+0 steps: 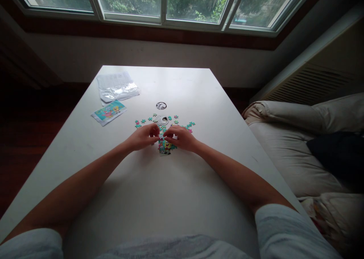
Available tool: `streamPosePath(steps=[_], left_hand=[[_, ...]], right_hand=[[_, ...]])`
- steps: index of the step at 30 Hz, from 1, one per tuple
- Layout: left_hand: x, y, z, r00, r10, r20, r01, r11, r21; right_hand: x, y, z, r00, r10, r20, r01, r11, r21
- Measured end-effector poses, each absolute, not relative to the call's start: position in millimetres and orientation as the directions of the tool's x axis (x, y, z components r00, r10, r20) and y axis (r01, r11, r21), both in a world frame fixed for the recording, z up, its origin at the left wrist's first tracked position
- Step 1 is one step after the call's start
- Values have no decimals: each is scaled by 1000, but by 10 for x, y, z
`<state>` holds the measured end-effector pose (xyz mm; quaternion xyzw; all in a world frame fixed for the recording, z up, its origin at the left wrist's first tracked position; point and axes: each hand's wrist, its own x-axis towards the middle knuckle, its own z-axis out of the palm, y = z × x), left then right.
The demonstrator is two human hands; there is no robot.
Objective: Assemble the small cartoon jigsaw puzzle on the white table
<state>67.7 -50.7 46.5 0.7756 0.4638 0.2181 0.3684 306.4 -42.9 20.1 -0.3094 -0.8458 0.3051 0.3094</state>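
The picture card [109, 112] on the left part of the white desk [159, 198] shows a square yellow cartoon figure and a pink one on a turquoise ground; any lettering along its pale border is too small to read. Just behind the card, a clear plastic bag [127, 89] lies flat and shiny together with white paper bearing faint lines, likewise unreadable, and whether the sheet is inside the bag or under it cannot be told. Near the middle of the desk, a partly joined jigsaw [164, 149] lies between and just in front of the person's hands, showing a similar yellow figure. The left hand [143, 137] and the right hand [183, 138] meet closely at its far edge, their fingers bent inward with the tips nearly together; whether either set pinches a piece cannot be told. Loose jigsaw pieces [150, 119], mostly turquoise with some pink, are scattered beyond the hands, around a round ring [158, 120] with a dark opening. Farther back lies a silvery disc [161, 105] with a dark rim.
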Motion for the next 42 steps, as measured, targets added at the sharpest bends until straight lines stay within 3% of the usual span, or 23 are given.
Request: streamPosePath(steps=[11,15,20,32,38,42], left_hand=[[775,-582,492,406,913,30,548,-269,792],[805,-598,489,341,940,35,533,-223,816],[834,-642,491,384,923,33,546,-256,798],[859,-631,454,300,944,140,406,-259,876],[899,-639,435,310,946,92,297,-189,936],[853,-602,455,309,950,53,372,-171,912]], right_hand=[[2985,-488,259,-569,795,210,297,437,-849],[2998,-467,271,-455,853,255,286,411,-865],[3005,-465,293,-365,886,287,259,393,-882],[2976,-471,253,-473,855,211,242,356,-903],[2970,-485,226,-487,851,197,258,356,-898],[2993,-475,237,-535,821,198,266,386,-883]])
